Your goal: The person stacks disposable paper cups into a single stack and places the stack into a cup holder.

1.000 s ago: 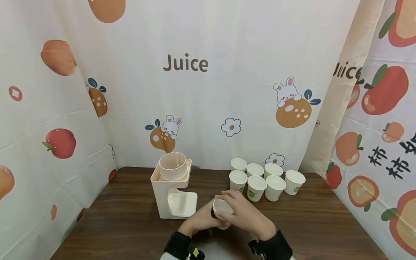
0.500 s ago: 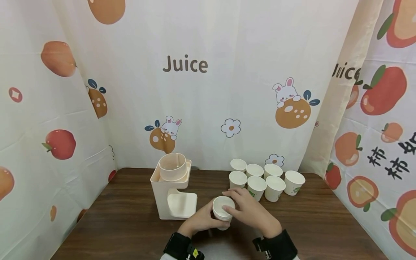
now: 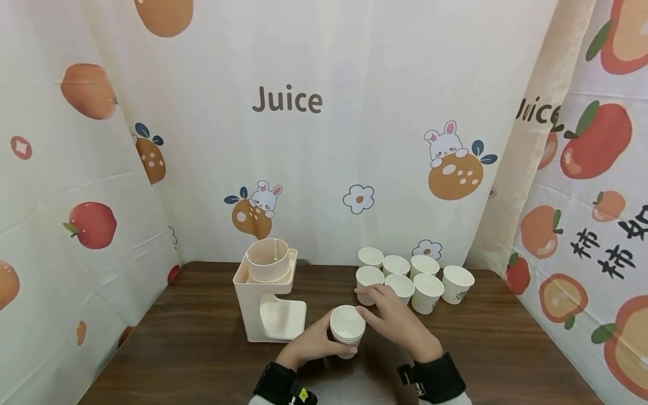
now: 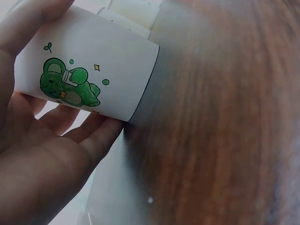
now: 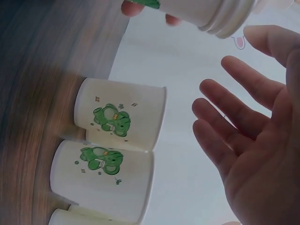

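Observation:
My left hand (image 3: pixel 314 341) grips a small stack of nested white paper cups (image 3: pixel 347 325) near the front of the table. In the left wrist view the outer cup (image 4: pixel 89 70) shows a green cartoon animal, with fingers and thumb curled around its sides. Stacked rims show at the top of the cups in the right wrist view. Just right of the stack, my right hand (image 3: pixel 397 320) has its fingers loosely spread and holds nothing. Its fingertips are near the front row of standing paper cups (image 3: pixel 427 293). In the right wrist view, two such cups (image 5: pixel 126 112) stand below the stack.
A cream-white juicer-like machine (image 3: pixel 250 309) stands left of the left hand, with a round open chute on top and a shelf at its front. Several paper cups stand in rows at the back right of the dark wooden table (image 3: pixel 192 337). Printed curtains (image 3: pixel 314 152) border the table.
My right hand has drawn off the top of the stack, moving right and uncovering the upper cup's opening. My left hand keeps its grip in nearly the same place.

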Motion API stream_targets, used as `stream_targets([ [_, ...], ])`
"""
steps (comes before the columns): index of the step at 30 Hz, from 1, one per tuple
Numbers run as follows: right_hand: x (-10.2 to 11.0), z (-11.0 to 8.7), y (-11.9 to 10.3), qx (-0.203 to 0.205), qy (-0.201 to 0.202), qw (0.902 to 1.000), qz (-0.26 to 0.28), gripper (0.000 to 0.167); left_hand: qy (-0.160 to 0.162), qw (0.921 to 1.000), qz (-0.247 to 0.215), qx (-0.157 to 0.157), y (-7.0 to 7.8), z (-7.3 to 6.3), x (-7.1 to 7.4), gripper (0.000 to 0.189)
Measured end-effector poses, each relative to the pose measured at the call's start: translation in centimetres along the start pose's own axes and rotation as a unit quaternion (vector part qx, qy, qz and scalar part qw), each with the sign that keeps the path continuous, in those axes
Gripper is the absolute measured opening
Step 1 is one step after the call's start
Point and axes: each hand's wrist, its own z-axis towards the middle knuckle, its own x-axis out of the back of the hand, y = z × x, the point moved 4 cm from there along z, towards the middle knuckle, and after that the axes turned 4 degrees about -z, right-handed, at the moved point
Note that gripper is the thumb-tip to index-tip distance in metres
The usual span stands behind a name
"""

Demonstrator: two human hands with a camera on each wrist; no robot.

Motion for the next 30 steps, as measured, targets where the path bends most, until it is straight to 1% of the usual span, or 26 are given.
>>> stream_targets([
  [3,-0.1,0.0,0.4,-0.009,-0.003,1.0,-0.001,0.032,-0.002,1.0,-0.003,-0.001,0.0,0.0,0.0,0.077],
  [6,-0.2,0.1,0.8,-0.014,0.005,0.9998,-0.011,0.033,-0.002,1.0,-0.005,-0.002,0.0,0.0,0.0,0.077],
  [14,-0.2,1.1,1.9,-0.019,0.075,0.9952,-0.06,0.036,0.005,1.0,-0.001,-0.001,0.1,0.0,0.0,0.076],
  [18,-0.2,2.0,2.6,-0.019,0.088,0.9927,-0.081,0.037,0.001,1.0,-0.006,-0.001,0.1,-0.1,0.0,0.077],
  [23,-0.2,3.3,3.6,-0.037,0.066,0.9917,-0.103,0.039,0.004,1.0,-0.004,-0.001,0.0,-0.2,0.1,0.078],
  [30,-0.5,4.7,4.9,-0.076,0.007,0.9901,-0.119,0.044,0.002,1.0,-0.004,-0.008,0.2,-0.1,-0.1,0.078],
])
